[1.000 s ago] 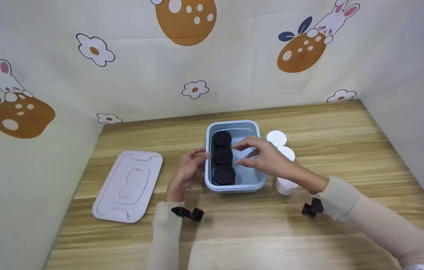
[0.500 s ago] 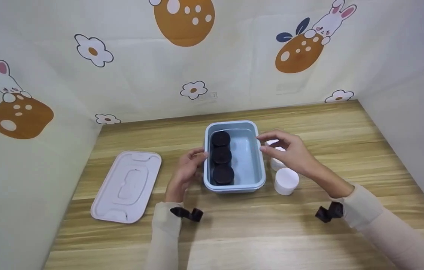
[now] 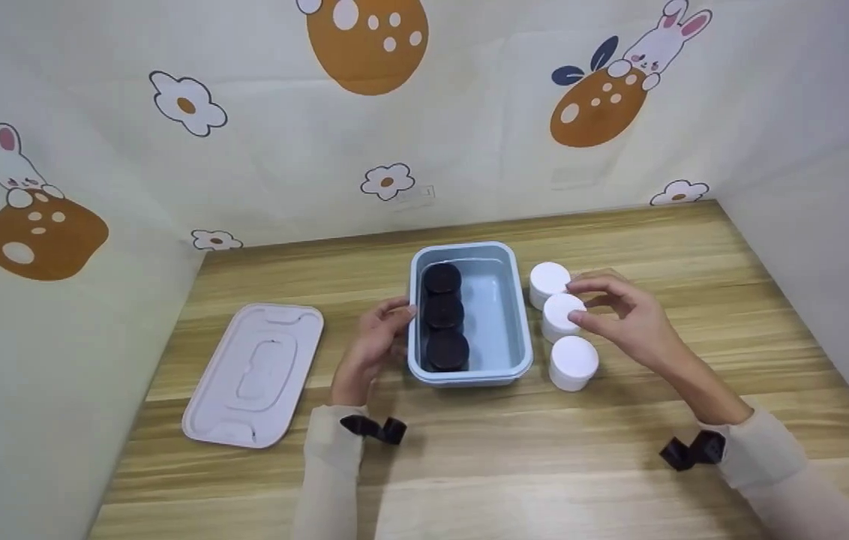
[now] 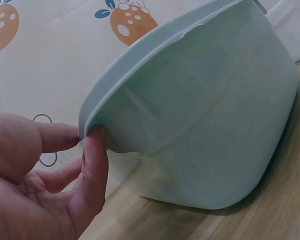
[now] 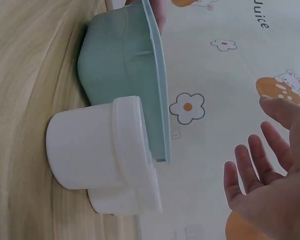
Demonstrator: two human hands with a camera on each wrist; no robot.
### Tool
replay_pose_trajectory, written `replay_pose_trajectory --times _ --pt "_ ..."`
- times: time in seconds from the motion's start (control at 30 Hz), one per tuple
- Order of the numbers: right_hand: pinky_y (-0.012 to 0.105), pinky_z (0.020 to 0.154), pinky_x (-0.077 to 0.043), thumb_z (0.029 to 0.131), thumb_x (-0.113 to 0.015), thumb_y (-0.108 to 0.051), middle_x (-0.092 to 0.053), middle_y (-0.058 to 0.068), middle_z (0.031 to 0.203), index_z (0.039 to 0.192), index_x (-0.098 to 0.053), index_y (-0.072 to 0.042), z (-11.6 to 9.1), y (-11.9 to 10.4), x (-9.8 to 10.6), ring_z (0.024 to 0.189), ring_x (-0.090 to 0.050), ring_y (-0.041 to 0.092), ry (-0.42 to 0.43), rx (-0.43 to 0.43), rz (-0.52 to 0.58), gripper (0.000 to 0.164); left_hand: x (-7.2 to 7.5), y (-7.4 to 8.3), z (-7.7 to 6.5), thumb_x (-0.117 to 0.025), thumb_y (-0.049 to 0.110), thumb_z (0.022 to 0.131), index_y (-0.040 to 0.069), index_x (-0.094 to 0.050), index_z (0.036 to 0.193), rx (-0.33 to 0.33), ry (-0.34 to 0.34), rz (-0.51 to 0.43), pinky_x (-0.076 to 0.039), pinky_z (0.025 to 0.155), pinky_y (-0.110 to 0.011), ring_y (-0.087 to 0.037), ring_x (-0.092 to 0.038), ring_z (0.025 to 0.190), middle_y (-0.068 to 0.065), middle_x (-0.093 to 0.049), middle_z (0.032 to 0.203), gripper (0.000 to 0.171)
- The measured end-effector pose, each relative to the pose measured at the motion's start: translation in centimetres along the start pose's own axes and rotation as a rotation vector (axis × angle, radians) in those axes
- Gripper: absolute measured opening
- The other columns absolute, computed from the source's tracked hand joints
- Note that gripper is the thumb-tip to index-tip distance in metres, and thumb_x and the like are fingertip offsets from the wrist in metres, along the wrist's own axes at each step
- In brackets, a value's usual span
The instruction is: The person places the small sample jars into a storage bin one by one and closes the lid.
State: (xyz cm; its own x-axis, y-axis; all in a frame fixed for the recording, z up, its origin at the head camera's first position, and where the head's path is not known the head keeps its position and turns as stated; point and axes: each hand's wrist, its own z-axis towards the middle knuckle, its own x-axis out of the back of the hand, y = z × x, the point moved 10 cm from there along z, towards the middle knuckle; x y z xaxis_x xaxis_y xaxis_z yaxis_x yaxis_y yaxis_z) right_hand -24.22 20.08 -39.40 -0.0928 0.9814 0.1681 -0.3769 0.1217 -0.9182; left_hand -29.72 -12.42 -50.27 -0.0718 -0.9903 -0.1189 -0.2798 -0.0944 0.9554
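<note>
A light blue plastic box (image 3: 496, 322) stands on the table, with several black-lidded jars (image 3: 447, 349) in a row along its left inner side. My left hand (image 3: 379, 334) pinches the box's left rim; in the left wrist view its thumb and a finger (image 4: 96, 160) lie on either side of that edge. Right of the box, white lidded jars (image 3: 574, 361) stand in a line. My right hand (image 3: 631, 319) hovers above the middle and far white jars, holding nothing. The right wrist view shows this hand (image 5: 275, 180) with spread, slightly bent fingers, apart from the jars.
A pale rectangular lid (image 3: 256, 375) lies flat on the wooden table (image 3: 484, 465) to the left of the box. Patterned wall sheets (image 3: 469, 127) enclose the table's back and sides.
My right hand has moved right, from over the inside of the box, past its right rim, to above the white jars. The left hand keeps its place at the box.
</note>
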Motion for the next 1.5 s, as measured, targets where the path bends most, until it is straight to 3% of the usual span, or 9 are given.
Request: replay_pose_trajectory --times 0.23,0.5,0.63,0.87,1.1,1.5 --pt "0.020 0.093 -0.052 0.079 -0.079 0.006 -0.067 0.014 0.121 0.121 -0.064 0.007 -2.0 2.1 1.4 0.115 -0.060 0.006 0.005 -0.059 -0.087 0.044 -0.1 -0.2 0.0 -0.059 0.010 0.098 -0.004 -0.051 0.135 0.014 -0.010 -0.011 -0.051 0.049 -0.024 -0.010 -0.064 0.068 -0.001 -0.067 0.087 0.040" --pt "0.018 0.091 -0.053 0.078 -0.080 0.006 -0.066 0.000 0.121 0.124 -0.061 0.008 -4.0 4.7 1.7 0.113 -0.059 0.000 -0.028 -0.110 -0.113 0.050 0.0 -0.2 0.0 -0.060 0.010 0.098 -0.004 -0.051 0.135 0.019 -0.003 -0.005 -0.052 0.051 -0.024 -0.010 -0.064 0.068 0.000 -0.067 0.087 0.041" --pt "0.020 0.091 -0.054 0.077 -0.082 0.003 -0.064 0.013 0.124 0.125 -0.060 0.005 -4.6 6.1 1.4 0.113 -0.059 0.000 -0.061 -0.159 -0.128 0.052 0.0 -0.4 -0.1 -0.060 0.010 0.098 -0.003 -0.051 0.135 0.035 0.001 -0.006 -0.053 0.051 -0.025 -0.011 -0.065 0.068 -0.001 -0.068 0.087 0.041" --pt "0.022 0.092 -0.054 0.076 -0.085 -0.004 -0.059 0.020 0.131 0.127 -0.056 0.002 -5.1 7.6 0.9 0.110 -0.062 0.004 -0.139 -0.238 -0.151 0.058 0.0 -0.4 0.0 -0.060 0.012 0.098 -0.002 -0.052 0.135 0.035 0.001 -0.010 -0.055 0.052 -0.026 -0.011 -0.065 0.070 -0.001 -0.068 0.091 0.040" --pt "0.016 0.089 -0.053 0.078 -0.084 -0.002 -0.054 0.030 0.134 0.132 -0.045 0.009 -5.6 8.6 -0.5 0.107 -0.061 -0.002 -0.263 -0.279 -0.108 0.067 0.0 -0.6 0.0 -0.060 0.013 0.099 0.000 -0.052 0.135 0.042 -0.002 -0.011 -0.056 0.054 -0.027 -0.012 -0.065 0.074 -0.002 -0.068 0.094 0.040" --pt "0.015 0.090 -0.051 0.082 -0.081 -0.006 -0.055 0.030 0.130 0.132 -0.042 0.010 -5.5 8.9 -1.1 0.106 -0.056 -0.005 -0.307 -0.311 -0.137 0.065 0.0 -0.7 0.1 -0.060 0.014 0.099 -0.001 -0.051 0.137 0.053 -0.010 -0.020 -0.058 0.058 -0.028 -0.012 -0.066 0.079 -0.004 -0.067 0.099 0.042"
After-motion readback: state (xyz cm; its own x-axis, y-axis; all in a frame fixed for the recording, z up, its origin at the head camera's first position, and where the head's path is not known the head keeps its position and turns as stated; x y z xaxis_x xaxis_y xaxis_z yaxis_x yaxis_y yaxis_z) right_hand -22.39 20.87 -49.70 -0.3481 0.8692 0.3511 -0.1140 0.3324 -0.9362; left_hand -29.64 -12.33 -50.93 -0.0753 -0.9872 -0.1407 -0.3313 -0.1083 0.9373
